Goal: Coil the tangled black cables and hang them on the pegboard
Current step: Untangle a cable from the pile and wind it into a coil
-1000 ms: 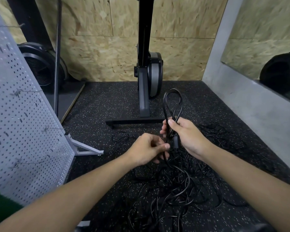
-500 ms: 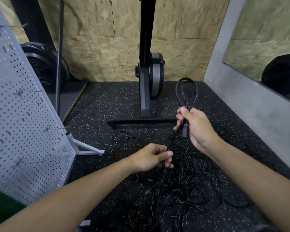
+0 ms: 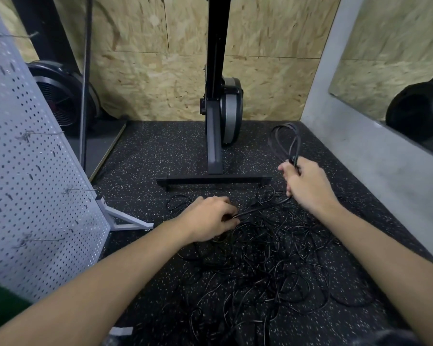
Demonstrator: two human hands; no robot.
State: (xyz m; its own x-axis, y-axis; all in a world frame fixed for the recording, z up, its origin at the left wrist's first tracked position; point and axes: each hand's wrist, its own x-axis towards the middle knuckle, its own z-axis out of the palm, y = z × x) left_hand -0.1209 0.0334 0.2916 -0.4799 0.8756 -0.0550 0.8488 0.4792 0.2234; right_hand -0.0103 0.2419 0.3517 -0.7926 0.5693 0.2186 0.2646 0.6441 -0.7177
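A big tangle of black cables (image 3: 265, 268) lies on the speckled black floor in front of me. My right hand (image 3: 306, 187) grips a small coil of black cable (image 3: 286, 142) whose loops stick up above the fist. From that hand a strand of cable (image 3: 260, 208) runs down and left to my left hand (image 3: 210, 217), which pinches it just above the tangle. The white pegboard (image 3: 33, 186) stands tilted on the left, with several thin wire hooks sticking out of it.
A black exercise machine post with a flat foot bar (image 3: 214, 181) stands just beyond the tangle. The pegboard's white frame foot (image 3: 128, 221) juts onto the floor at left. A grey wall (image 3: 375, 156) with a mirror bounds the right; chipboard panels close the back.
My right hand has carried the coil up and to the right, drawing cable out. My left hand has dropped lower and left, sliding along the strand toward the tangle.
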